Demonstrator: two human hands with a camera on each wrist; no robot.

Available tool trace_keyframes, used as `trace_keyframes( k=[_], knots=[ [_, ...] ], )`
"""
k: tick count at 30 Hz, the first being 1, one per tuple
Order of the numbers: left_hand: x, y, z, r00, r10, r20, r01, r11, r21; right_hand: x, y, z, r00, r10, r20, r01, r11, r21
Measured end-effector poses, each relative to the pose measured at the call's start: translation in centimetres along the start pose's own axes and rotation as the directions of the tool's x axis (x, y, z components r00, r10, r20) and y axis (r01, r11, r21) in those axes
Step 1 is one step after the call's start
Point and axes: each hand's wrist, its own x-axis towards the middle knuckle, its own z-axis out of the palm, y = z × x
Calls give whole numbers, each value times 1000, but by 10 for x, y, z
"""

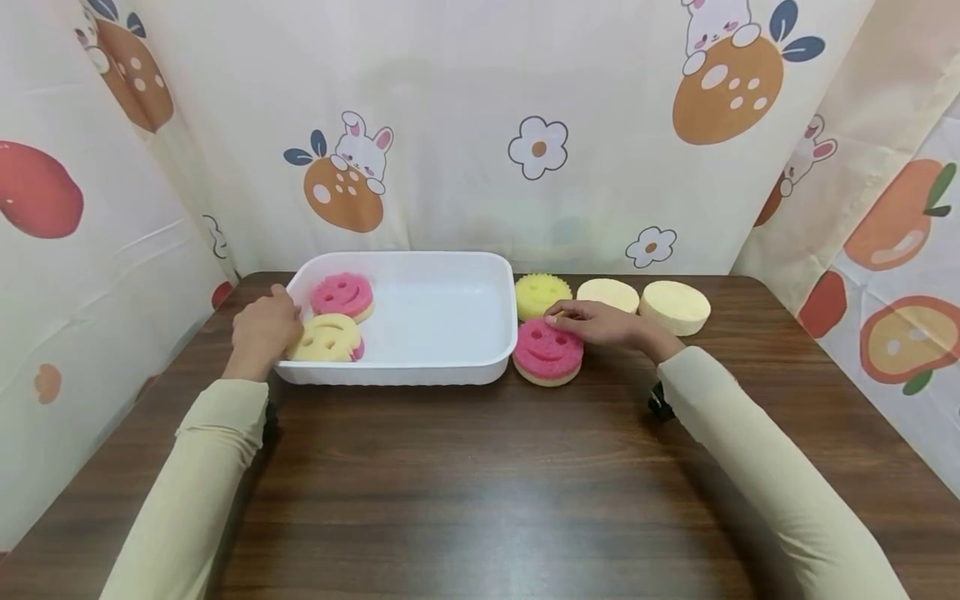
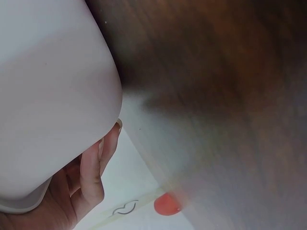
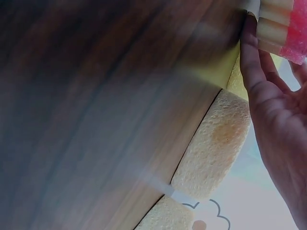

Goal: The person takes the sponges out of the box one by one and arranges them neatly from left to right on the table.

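Note:
My left hand grips the left rim of a white plastic tray; in the left wrist view its curled fingers lie against the tray's outer wall. Inside the tray's left end are a pink smiley sponge and a pale yellow face-shaped sponge, with a bit of pink showing beneath the yellow one. Just right of the tray, my right hand holds another pink smiley sponge between thumb and fingers. Its cream underside layer faces the fingers in the right wrist view.
Behind the held sponge stands a yellow scalloped smiley sponge. Two plain cream oval sponges, one nearer the middle and one farther right, sit along the back. A printed curtain borders the dark wooden table.

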Motion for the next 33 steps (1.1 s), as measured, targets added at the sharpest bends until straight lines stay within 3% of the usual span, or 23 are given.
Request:
trace_keyframes(
  k=[22,33],
  knots=[
    [4,-2,-2,1000,2,2,-2,1000,12,-1,-3,-8,999,-50,-3,50,994,-96],
    [1,2,-3,1000,-12,21,11,1000,24,-6,-3,-9,1000,-29,4,29,990,-140]
  ],
)
